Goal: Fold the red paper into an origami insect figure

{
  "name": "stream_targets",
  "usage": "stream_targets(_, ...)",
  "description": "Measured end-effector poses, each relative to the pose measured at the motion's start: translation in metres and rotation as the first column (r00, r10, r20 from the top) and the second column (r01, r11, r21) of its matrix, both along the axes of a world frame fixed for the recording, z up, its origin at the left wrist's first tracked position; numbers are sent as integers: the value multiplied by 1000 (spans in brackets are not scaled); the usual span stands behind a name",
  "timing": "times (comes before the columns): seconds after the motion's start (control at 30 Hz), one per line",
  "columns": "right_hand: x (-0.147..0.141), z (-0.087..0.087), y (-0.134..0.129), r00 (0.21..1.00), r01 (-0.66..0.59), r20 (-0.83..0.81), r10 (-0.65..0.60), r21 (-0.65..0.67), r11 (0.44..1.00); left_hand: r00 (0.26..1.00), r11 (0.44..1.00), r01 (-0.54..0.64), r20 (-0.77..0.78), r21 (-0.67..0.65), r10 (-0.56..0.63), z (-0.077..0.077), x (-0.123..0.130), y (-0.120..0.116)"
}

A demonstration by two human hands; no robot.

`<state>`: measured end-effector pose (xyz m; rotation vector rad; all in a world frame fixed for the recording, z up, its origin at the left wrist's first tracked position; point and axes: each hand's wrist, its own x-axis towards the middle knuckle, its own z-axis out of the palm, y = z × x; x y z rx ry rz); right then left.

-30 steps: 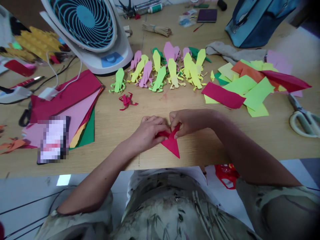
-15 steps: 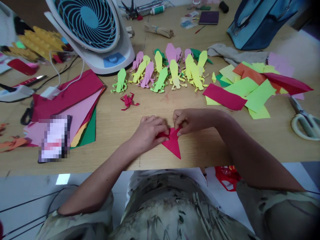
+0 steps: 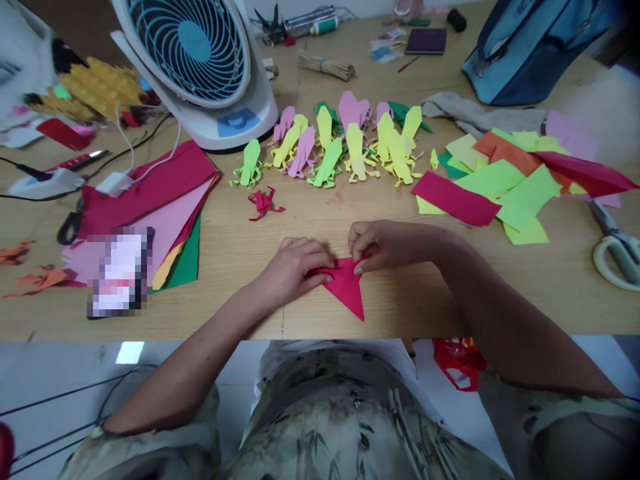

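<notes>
A piece of red folded paper [image 3: 349,288] lies on the table near its front edge, with one long point toward me. My left hand [image 3: 299,268] is closed on its left corner, thumb below and fingers above. At the upper right corner my right hand [image 3: 373,247] pinches the paper between thumb and fingers. The fingers cover both upper corners, so the folds beneath them are hidden. Beyond my hands sits a small red folded paper figure [image 3: 264,203]. Behind it stand several folded paper figures [image 3: 355,150] in yellow, green and pink.
Loose coloured paper pieces [image 3: 487,180] and scissors [image 3: 617,250] lie to the right. On the left are stacked paper sheets [image 3: 150,193], a phone [image 3: 120,270] and orange paper figures [image 3: 43,279]. A fan [image 3: 200,73] and a blue bag [image 3: 525,60] stand farther back.
The view has shifted slightly, so most things appear a little farther right. Both hands keep their hold on the red paper; the left fingers have moved slightly away from the right hand.
</notes>
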<state>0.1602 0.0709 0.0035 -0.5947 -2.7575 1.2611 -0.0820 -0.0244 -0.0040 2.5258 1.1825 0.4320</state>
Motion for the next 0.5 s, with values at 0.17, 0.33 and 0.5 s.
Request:
stream_targets(0.17, 4, 0, 5, 1000, -5, 10, 5, -2, 1000, 999, 1000, -29, 38, 5, 29, -2, -12, 2)
stream_targets(0.33, 0, 6, -2, 999, 7, 44, -7, 9, 1000, 998, 999, -40, 57, -18, 41, -1, -14, 2)
stream_targets(0.5, -8, 10, -13, 997, 10, -83, -7, 37, 999, 998, 999, -52, 32, -2, 52, -2, -12, 1)
